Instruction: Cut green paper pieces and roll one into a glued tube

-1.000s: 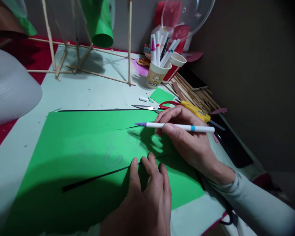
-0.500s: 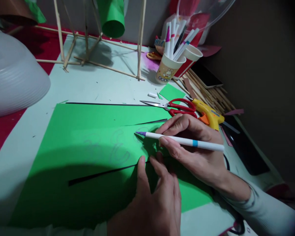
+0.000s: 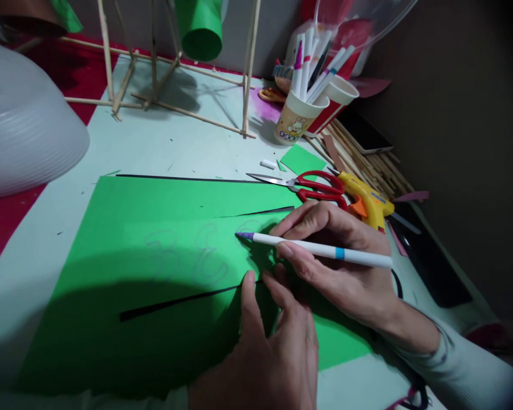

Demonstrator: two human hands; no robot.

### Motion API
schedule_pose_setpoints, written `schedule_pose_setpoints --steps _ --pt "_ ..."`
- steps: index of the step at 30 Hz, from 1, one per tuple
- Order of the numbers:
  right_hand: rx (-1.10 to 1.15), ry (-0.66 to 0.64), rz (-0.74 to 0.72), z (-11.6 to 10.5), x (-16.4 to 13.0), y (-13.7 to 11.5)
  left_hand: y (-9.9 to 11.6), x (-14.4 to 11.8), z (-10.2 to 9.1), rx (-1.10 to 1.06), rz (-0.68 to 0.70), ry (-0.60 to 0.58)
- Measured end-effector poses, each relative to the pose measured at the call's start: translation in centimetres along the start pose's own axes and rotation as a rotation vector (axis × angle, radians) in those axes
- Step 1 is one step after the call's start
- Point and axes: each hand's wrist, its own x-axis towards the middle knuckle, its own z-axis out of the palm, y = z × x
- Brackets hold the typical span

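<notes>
Marker in right hand, near-horizontal, tip pointing left.

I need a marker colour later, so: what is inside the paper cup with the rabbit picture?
The rabbit cup holds a bunch of white-barrelled markers, tips up, one with a pink cap. Their lower halves and anything else at the cup's bottom are hidden by its wall.

Green paper sheet carries faint purple outlines; white marker has purple tip and blue band; scissors red-handled; glue gun yellow with orange trigger; cup cream with rabbit print.
</notes>
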Motion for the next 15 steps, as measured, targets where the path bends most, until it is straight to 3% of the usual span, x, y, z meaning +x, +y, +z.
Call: schedule_pose_setpoints --steps 6,15 --pt "-0.005 -0.022 -0.002 0.05 0.07 0.1 -0.03 0.0 0.04 0.016 -0.003 0.012" --pt "-0.025 -0.007 0.007 -0.06 0.28 0.37 -0.22 0.01 -0.3 0.008 0.048 -0.06"
